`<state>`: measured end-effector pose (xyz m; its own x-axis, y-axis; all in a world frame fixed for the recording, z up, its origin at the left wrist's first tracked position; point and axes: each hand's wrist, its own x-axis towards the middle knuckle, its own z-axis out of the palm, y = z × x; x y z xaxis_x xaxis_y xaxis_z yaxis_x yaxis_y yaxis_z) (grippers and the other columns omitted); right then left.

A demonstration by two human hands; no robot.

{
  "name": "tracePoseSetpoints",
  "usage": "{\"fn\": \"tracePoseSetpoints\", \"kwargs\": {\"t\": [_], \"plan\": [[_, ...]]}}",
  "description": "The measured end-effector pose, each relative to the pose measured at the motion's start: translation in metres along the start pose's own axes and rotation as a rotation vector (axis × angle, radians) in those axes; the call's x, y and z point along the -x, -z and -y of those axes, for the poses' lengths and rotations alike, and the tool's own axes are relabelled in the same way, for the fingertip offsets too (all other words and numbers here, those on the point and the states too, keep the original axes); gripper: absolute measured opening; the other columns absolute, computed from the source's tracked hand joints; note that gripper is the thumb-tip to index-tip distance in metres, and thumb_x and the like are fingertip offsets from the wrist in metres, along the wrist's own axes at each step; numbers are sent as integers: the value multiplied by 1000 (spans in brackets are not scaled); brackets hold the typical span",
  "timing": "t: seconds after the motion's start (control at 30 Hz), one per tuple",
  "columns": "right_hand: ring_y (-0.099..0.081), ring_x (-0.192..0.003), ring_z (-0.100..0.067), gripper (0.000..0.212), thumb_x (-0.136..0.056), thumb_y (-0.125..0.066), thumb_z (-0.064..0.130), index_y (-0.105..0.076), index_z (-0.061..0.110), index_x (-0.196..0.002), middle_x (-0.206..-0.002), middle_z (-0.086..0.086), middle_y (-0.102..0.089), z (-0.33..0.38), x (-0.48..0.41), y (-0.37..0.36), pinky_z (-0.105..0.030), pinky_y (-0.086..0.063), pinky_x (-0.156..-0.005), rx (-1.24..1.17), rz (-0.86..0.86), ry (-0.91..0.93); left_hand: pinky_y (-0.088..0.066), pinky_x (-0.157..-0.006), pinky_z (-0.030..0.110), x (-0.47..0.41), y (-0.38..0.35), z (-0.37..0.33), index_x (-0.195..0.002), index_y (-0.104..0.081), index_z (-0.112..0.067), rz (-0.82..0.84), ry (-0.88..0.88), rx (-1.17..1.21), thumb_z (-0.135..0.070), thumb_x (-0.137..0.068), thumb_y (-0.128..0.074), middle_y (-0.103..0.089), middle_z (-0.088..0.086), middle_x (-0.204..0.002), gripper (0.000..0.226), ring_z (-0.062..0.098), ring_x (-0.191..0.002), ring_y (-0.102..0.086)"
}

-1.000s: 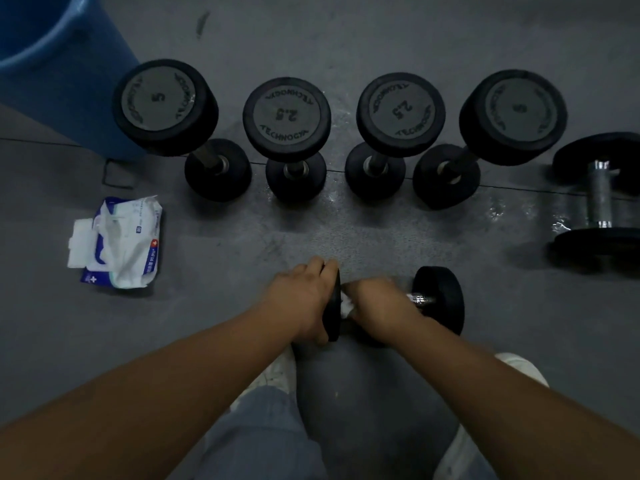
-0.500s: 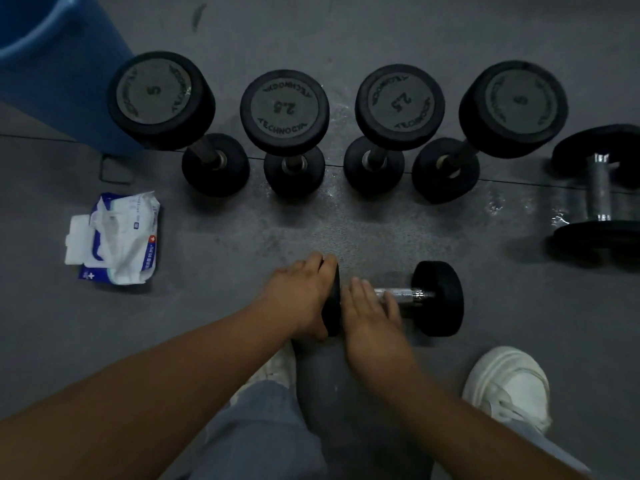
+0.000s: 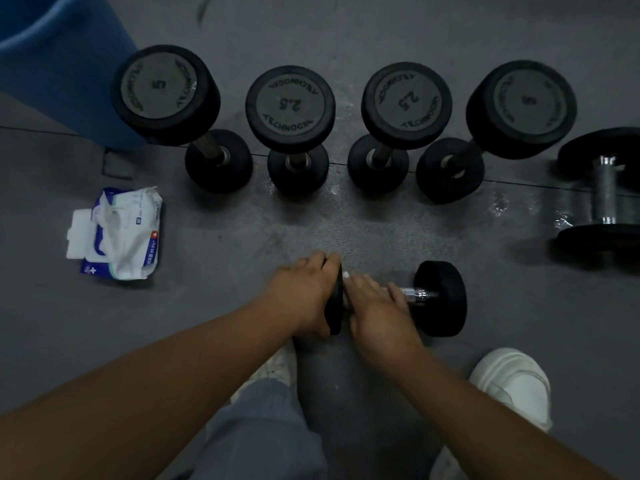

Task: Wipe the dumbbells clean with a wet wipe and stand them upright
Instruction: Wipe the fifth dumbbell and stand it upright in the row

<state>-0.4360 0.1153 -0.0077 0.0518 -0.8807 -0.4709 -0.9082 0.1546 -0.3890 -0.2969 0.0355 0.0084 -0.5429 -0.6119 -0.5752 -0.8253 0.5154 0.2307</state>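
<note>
The fingers (image 3: 322, 259) of the left hand (image 3: 301, 296) are curled over one black head of a small dumbbell (image 3: 441, 299), which is laid on its side on the floor (image 3: 242, 237). Just to their right, the fingers (image 3: 363, 284) of the right hand (image 3: 377, 313) are laid fairly straight across the chrome handle, and a white edge of the wet wipe (image 3: 346, 274) is seen beneath them. Beyond the fingers, a row of four dumbbells (image 3: 290, 102) is stood upright. Far right of the fingers, another dumbbell (image 3: 604, 192) is left on its side. To their left, an opened wipe pack (image 3: 117, 233) is seen.
</note>
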Motion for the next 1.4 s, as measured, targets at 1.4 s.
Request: {"fn": "tracePoseSetpoints", "kwargs": {"t": [1.4], "plan": [[-63,-94,-17,11,-75,-62,23,-67,26,-85,-89,9,-68,-18,0,10,-31,-31,-90,162,-170,276,-48,-90,41,-5,2,0,-145,-17,-19,58,8,-32,-50,-59,-83,-35,3,-138,112,24,-120,-48]]}}
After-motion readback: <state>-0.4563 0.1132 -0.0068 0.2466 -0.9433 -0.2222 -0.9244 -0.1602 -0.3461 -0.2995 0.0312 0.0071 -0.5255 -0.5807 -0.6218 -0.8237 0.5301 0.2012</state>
